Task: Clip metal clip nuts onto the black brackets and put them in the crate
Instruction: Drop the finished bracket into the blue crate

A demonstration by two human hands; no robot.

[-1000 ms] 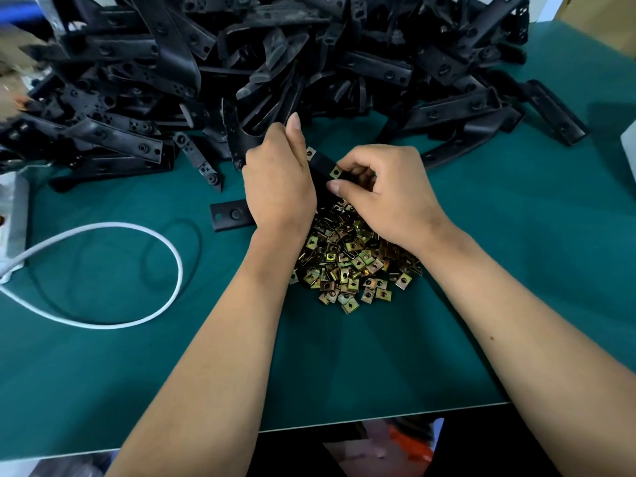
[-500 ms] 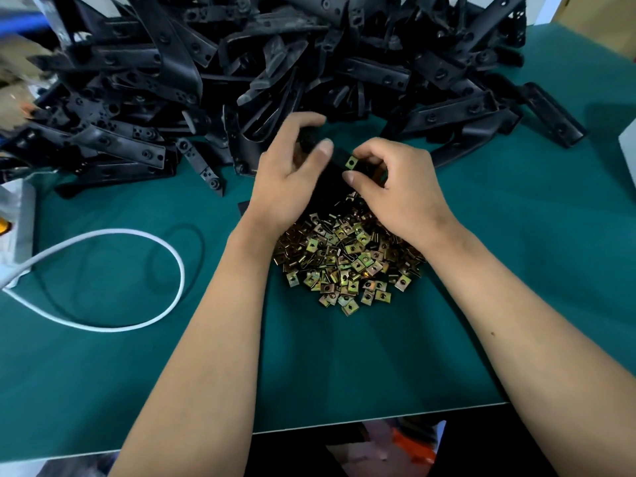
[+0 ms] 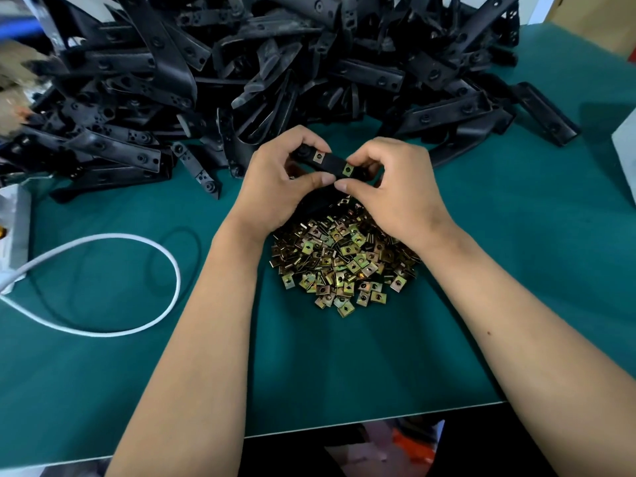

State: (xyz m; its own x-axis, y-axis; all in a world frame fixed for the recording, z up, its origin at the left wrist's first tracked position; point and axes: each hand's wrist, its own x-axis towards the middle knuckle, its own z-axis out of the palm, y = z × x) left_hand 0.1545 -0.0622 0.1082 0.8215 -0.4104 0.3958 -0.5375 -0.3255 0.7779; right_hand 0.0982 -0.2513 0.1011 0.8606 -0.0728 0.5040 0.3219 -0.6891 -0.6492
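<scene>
Left grip, right grip: both pinch bracket | clip nuts fitted | no writing legible

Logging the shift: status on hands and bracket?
Left hand and right hand both grip one black bracket. Two clip nuts seated. No crate in view.

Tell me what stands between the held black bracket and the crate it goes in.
Cannot be judged: no crate shows in this view. Both the left hand and right hand hold the black plastic bracket, two brass-coloured metal clip nuts on it, above the loose nut pile.
</scene>
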